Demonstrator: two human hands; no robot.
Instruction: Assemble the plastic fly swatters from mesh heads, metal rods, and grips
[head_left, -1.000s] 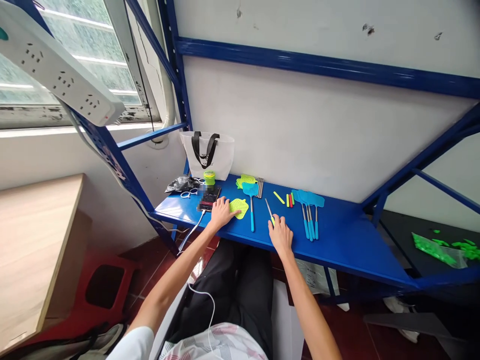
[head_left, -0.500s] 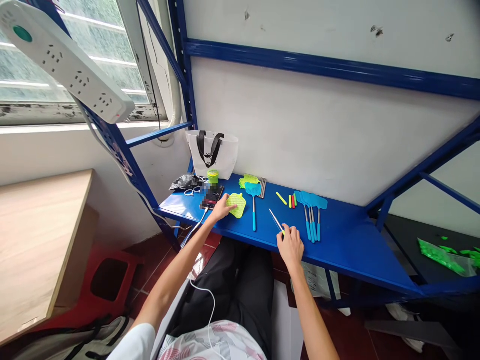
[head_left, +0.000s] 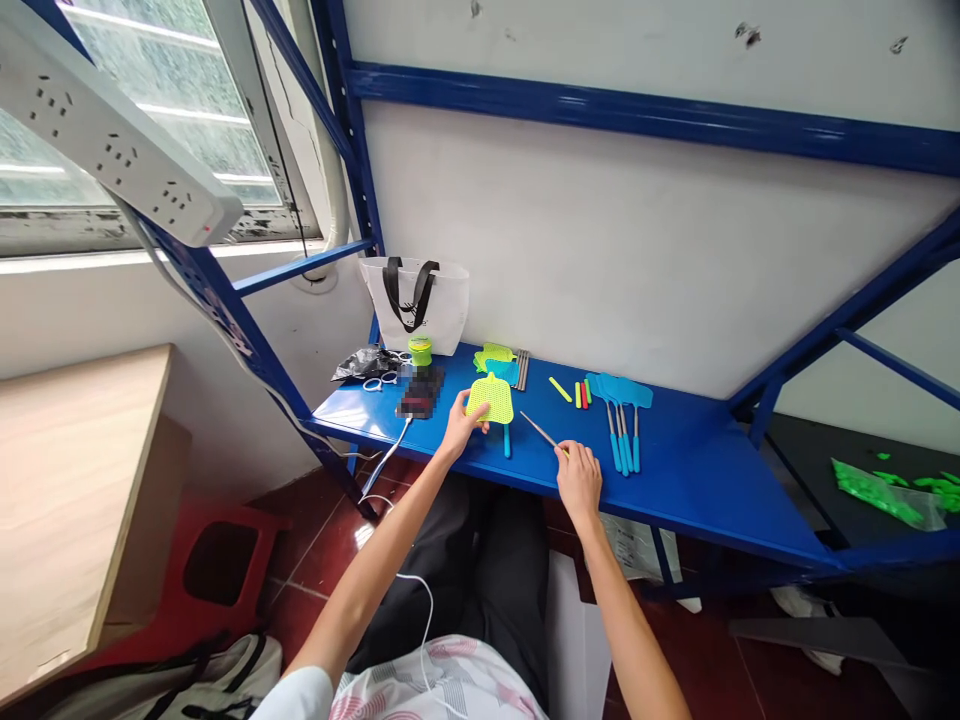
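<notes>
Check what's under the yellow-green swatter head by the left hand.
The yellow-green swatter head at the left hand lies across a blue swatter: its grip shows below, its head beyond. The shaft between is covered, as is that part of the blue shelf.

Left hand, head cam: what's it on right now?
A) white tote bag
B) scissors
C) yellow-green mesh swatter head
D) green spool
C: the fingertips of the left hand rest on the lower edge of the yellow-green mesh swatter head, away from the other options.

Head camera, looking forward and down at yellow flyswatter
</notes>
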